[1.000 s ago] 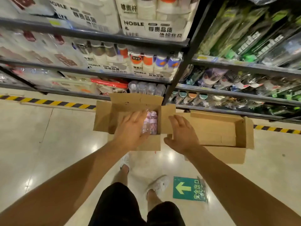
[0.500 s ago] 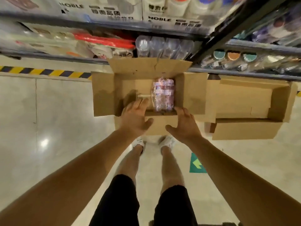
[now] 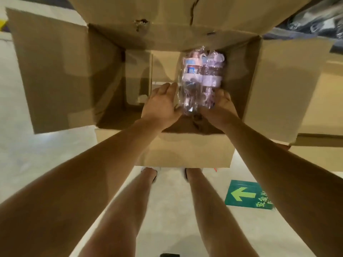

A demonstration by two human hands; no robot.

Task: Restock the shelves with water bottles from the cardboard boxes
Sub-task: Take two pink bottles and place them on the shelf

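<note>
An open cardboard box (image 3: 185, 151) stands on the floor right below me, flaps spread outward. Inside it, toward the right, stand two water bottles (image 3: 201, 75) with pale purple lids, wrapped in clear plastic. My left hand (image 3: 161, 105) is inside the box, its straight fingers pressed flat against the left side of the bottles. My right hand (image 3: 220, 106) curls round the lower right side of the bottles. The rest of the box floor is bare.
A second cardboard box (image 3: 332, 101) lies just to the right. Dark shelf goods (image 3: 313, 21) show at the top right. A green arrow floor sign (image 3: 248, 195) sits by my right leg. My feet stand against the box's near wall.
I have bent down much closer to the box. Both hands moved from its near edge down inside, onto the two sides of the wrapped bottles.
</note>
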